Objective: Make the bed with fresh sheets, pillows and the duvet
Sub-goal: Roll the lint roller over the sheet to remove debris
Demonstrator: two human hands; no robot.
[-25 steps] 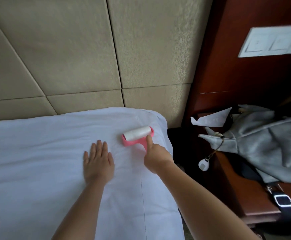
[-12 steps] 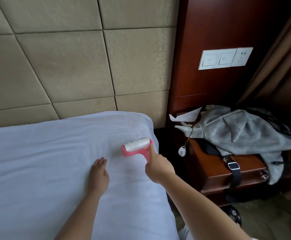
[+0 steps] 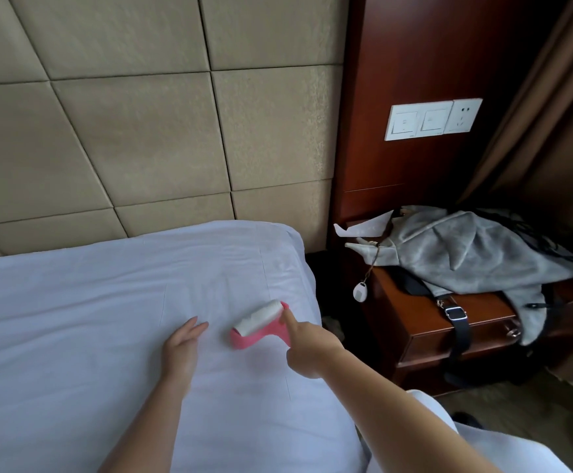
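A white fitted sheet [image 3: 80, 319] covers the mattress up to its rounded top right corner. On it lies a pink lint roller [image 3: 257, 324] with a white sticky roll, near the bed's right edge. My right hand [image 3: 307, 349] grips the roller's pink handle, with the index finger stretched along it. My left hand [image 3: 181, 349] rests flat on the sheet just left of the roller, fingers straight. No pillows or duvet are in view.
A padded beige headboard [image 3: 141, 131] rises behind the bed. Right of the bed stands a wooden nightstand [image 3: 425, 336] with a grey backpack [image 3: 476, 250] and a hanging white tag [image 3: 359, 291]. Wall switches [image 3: 431, 119] and a brown curtain [image 3: 551, 114] lie beyond.
The roller has been drawn back along the sheet toward me and turned at an angle. My left hand slid back with it. My view has swung right and pulled away.
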